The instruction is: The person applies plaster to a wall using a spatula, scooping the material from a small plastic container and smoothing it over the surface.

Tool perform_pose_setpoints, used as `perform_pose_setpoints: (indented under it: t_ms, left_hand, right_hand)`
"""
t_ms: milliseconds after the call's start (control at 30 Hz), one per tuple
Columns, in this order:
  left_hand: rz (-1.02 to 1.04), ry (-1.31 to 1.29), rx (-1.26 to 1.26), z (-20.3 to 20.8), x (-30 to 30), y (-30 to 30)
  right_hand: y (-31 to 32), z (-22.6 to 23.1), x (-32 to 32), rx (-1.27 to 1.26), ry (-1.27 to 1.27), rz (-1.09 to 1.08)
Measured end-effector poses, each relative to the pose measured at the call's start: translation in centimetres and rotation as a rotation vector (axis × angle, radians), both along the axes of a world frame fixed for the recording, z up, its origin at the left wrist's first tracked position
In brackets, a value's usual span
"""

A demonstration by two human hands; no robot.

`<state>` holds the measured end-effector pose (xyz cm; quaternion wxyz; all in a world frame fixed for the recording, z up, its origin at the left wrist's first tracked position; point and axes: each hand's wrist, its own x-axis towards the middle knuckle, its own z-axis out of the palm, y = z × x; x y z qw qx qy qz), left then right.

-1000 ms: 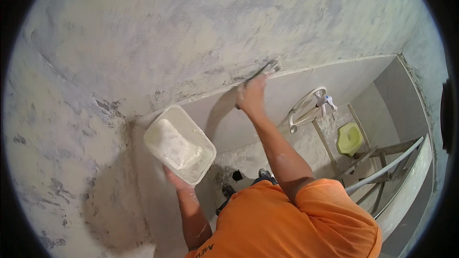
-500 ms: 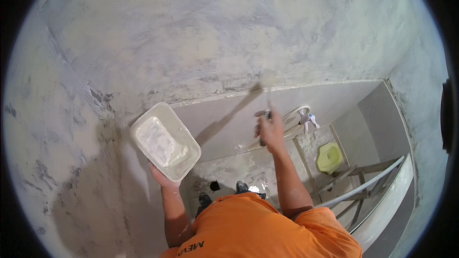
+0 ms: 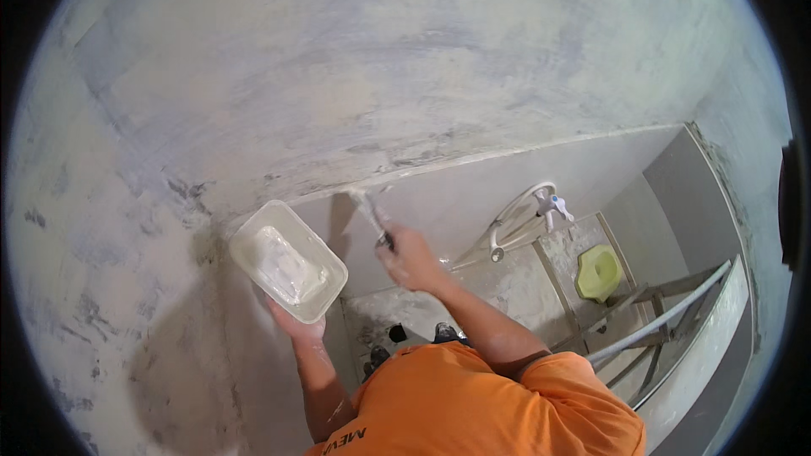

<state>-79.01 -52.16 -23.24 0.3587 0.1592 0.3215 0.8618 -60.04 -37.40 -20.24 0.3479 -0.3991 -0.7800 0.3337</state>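
My left hand (image 3: pixel 297 322) grips a rectangular off-white plastic tub (image 3: pixel 331 257) from below, its fingers mostly hidden under it. White putty (image 3: pixel 287 263) lies in the tub's bottom. To the right, my right hand (image 3: pixel 410 259) is closed around the dark handle of a putty knife (image 3: pixel 370 209). Its blade, a little blurred, points up and left, near the wall's lower ledge and to the right of the tub's rim. Whether the blade touches the wall, I cannot tell. White smears cover the patchy plastered wall (image 3: pixel 405 59).
A white tap (image 3: pixel 551 206) with a pale hose (image 3: pixel 498 232) sits on the lower wall at right. A yellow-green squat toilet (image 3: pixel 598 274) is in the floor beyond. Metal framing, perhaps a ladder (image 3: pixel 667 321), stands at lower right. A dark floor hole (image 3: pixel 397 333) lies near my feet.
My right hand has swung left and down with the putty knife, toward the tub. The tub stays in my left hand, nearly in place. The whole view has shifted slightly.
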Motion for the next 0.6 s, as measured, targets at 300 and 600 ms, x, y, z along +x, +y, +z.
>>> perform_pose_setpoints:
  t_ms: [300,600]
  left_hand:
    - [-0.197,-0.181,-0.068,0.7,3.9,3.9]
    - [-0.639,-0.330,-0.208,0.6,9.4,8.4]
  right_hand:
    - [2.4,1.9,13.0,-0.656,0.392,-0.332]
    - [-3.7,6.0,18.2,-0.490,0.324,-0.263]
